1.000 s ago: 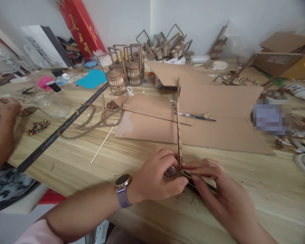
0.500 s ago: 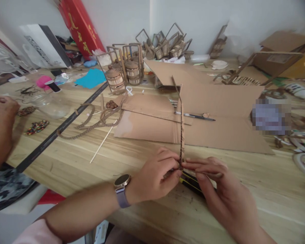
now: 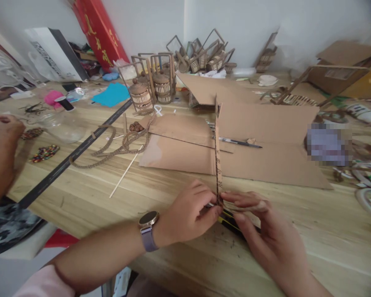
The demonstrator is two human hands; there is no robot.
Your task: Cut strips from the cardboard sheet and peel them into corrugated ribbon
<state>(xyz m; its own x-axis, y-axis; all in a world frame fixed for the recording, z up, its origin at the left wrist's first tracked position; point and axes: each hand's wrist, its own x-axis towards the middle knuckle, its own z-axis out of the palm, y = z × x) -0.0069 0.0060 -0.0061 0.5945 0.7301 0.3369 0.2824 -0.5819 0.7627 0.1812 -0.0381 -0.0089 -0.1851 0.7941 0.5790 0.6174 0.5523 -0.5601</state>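
Observation:
A narrow corrugated cardboard strip (image 3: 217, 156) stands up between my hands and stretches away over the flat cardboard, printed characters showing on its side. My left hand (image 3: 193, 214), with a watch on its wrist, pinches the strip's near end between thumb and fingers. From the other side, my right hand (image 3: 272, 231) closes its fingers on the same end, and part of the strip seems to run between them. Below the fingertips a black and yellow utility knife (image 3: 230, 221) lies on the table, partly covered by my right hand.
Flat cardboard sheets (image 3: 272, 161) lie ahead with a pen (image 3: 239, 142) on them. Leftward are curled cardboard strips (image 3: 111, 154), a thin stick (image 3: 125, 173) and a glass jar (image 3: 63, 128). Small lidded baskets (image 3: 141, 99) stand behind. Another person's hand (image 3: 8, 132) is at far left.
The strip has turned slightly and stands straighter, its printed side showing more. My right fingers have shifted a little at its near end; my left hand stays almost in place.

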